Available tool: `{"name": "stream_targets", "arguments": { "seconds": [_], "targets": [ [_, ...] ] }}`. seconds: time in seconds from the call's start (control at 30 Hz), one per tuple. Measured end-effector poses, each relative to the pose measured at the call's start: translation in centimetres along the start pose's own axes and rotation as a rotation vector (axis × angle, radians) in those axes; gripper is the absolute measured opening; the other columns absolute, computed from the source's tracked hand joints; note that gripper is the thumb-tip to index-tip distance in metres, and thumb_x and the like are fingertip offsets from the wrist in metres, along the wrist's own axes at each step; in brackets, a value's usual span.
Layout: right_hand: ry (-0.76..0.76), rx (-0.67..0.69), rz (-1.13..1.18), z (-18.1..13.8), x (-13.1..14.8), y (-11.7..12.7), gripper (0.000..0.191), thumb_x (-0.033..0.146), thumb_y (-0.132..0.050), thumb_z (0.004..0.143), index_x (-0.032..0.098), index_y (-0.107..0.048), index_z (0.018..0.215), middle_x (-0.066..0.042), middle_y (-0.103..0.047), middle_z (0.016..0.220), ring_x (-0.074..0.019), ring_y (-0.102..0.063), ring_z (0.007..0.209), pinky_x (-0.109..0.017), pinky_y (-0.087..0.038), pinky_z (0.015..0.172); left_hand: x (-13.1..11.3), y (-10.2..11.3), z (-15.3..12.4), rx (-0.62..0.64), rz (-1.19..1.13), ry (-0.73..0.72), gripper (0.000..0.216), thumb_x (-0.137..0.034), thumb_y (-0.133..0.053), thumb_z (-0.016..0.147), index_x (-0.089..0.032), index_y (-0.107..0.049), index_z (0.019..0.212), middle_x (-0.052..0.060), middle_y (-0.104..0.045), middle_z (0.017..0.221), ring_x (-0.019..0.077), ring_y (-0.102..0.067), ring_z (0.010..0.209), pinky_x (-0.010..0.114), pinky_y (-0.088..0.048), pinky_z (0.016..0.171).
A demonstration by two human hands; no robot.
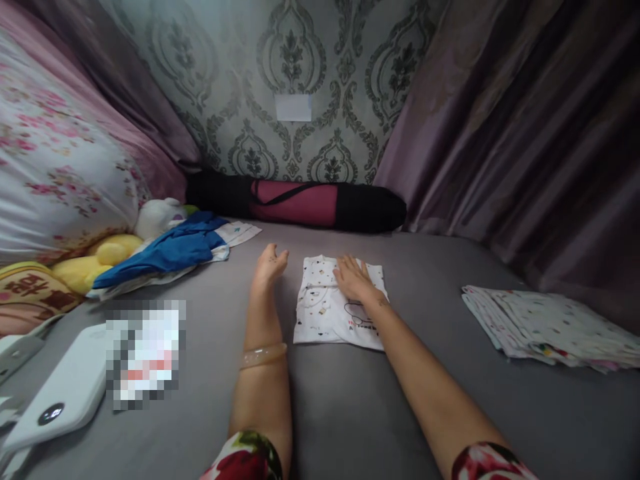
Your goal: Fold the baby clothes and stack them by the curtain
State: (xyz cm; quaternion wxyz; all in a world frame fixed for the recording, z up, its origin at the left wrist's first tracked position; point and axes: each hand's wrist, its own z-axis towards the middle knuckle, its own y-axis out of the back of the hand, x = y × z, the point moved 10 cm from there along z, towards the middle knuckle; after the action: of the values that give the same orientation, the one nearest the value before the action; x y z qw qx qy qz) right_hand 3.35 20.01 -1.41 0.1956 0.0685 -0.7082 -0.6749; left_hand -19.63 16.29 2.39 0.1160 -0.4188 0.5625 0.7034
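A white printed garment, folded into a rough square, lies on the grey sheet in front of me. My right hand rests flat on its upper right part, fingers stretched out and pointing away. Just left of the garment, apart from it, my left hand is held with thumb and fingers apart and nothing in it. A translucent bangle circles my left forearm.
A stack of folded printed cloths lies at the right. On the left are blue clothing, a yellow plush toy, a white device and a blurred-out item. A long black and maroon bag lies along the wall.
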Motion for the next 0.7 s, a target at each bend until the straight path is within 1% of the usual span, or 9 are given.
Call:
{"name": "stream_targets", "arguments": {
  "seconds": [0.07,0.13,0.23,0.3,0.4,0.47,0.57,0.63,0.7],
  "targets": [
    [0.084,-0.022,0.000,0.2,2.3,-0.6,0.058,0.039,-0.021,0.098,0.013,-0.027,0.150,-0.009,-0.019,0.158,-0.0221,-0.009,0.145,-0.045,-0.003,0.116,0.3,0.0,0.1,0.006,0.001,0.004,0.053,-0.032,-0.047,0.089,-0.007,-0.045,0.136,0.018,-0.059,0.127,0.0270,-0.053,0.122,0.033,-0.041,0.100],
    [0.106,-0.038,0.005,0.2,3.4,-1.5,0.058,0.039,-0.019,0.099,0.012,-0.027,0.150,-0.008,-0.019,0.158,-0.0207,-0.009,0.145,-0.043,-0.003,0.116,0.8,0.1,0.3,0.003,-0.003,0.012,0.054,-0.033,-0.046,0.090,-0.006,-0.044,0.137,0.019,-0.058,0.127,0.0275,-0.053,0.122,0.033,-0.042,0.100],
    [0.086,-0.035,0.015,0.3,3.6,-2.6,0.057,0.036,-0.020,0.098,0.010,-0.029,0.148,-0.008,-0.021,0.157,-0.0204,-0.011,0.145,-0.040,-0.006,0.117,1.3,0.2,0.5,-0.011,-0.009,0.021,0.055,-0.034,-0.047,0.090,-0.005,-0.043,0.137,0.019,-0.059,0.126,0.0278,-0.054,0.121,0.034,-0.041,0.100],
    [0.095,0.003,0.027,0.5,3.4,-3.0,0.058,0.037,-0.021,0.098,0.009,-0.029,0.148,-0.008,-0.022,0.157,-0.0215,-0.013,0.145,-0.041,-0.008,0.116,1.5,0.0,0.6,-0.010,-0.016,0.022,0.055,-0.034,-0.047,0.090,-0.006,-0.044,0.137,0.019,-0.059,0.125,0.0276,-0.054,0.121,0.034,-0.041,0.100],
    [0.096,0.074,0.035,1.0,3.4,-2.9,0.058,0.038,-0.021,0.098,0.008,-0.031,0.147,-0.011,-0.022,0.157,-0.0236,-0.014,0.145,-0.044,-0.008,0.116,1.5,-0.6,0.9,0.002,-0.037,0.006,0.055,-0.034,-0.048,0.089,-0.007,-0.044,0.137,0.019,-0.060,0.125,0.0272,-0.056,0.119,0.033,-0.043,0.098],
    [0.107,0.042,0.021,1.5,4.0,-2.1,0.058,0.038,-0.021,0.098,0.008,-0.033,0.146,-0.012,-0.023,0.156,-0.0238,-0.013,0.145,-0.045,-0.005,0.116,1.6,-0.9,1.0,0.003,-0.046,-0.003,0.055,-0.035,-0.048,0.089,-0.007,-0.044,0.137,0.018,-0.060,0.124,0.0269,-0.056,0.118,0.033,-0.043,0.097],
    [0.198,-0.012,0.006,2.3,6.5,-1.5,0.057,0.037,-0.023,0.098,0.008,-0.032,0.147,-0.011,-0.025,0.156,-0.0227,-0.013,0.145,-0.045,-0.003,0.116,1.8,-0.9,1.2,-0.009,-0.043,-0.006,0.055,-0.035,-0.048,0.089,-0.007,-0.044,0.136,0.018,-0.062,0.121,0.0267,-0.058,0.116,0.033,-0.044,0.096],
    [0.250,-0.010,0.000,2.7,8.1,-2.0,0.058,0.038,-0.023,0.098,0.009,-0.033,0.147,-0.010,-0.026,0.155,-0.0219,-0.014,0.145,-0.044,-0.003,0.116,1.8,-0.7,1.1,-0.014,-0.032,-0.004,0.054,-0.033,-0.049,0.089,-0.007,-0.045,0.135,0.018,-0.063,0.120,0.0265,-0.058,0.115,0.033,-0.044,0.097],
    [0.250,-0.002,0.000,3.1,8.9,-2.9,0.060,0.041,-0.022,0.098,0.008,-0.031,0.147,-0.011,-0.026,0.155,-0.0211,-0.013,0.145,-0.041,-0.003,0.116,1.8,-0.5,1.1,-0.020,-0.025,0.002,0.052,-0.032,-0.049,0.088,-0.008,-0.046,0.134,0.017,-0.063,0.121,0.0265,-0.058,0.116,0.034,-0.043,0.099]
  ]
}}
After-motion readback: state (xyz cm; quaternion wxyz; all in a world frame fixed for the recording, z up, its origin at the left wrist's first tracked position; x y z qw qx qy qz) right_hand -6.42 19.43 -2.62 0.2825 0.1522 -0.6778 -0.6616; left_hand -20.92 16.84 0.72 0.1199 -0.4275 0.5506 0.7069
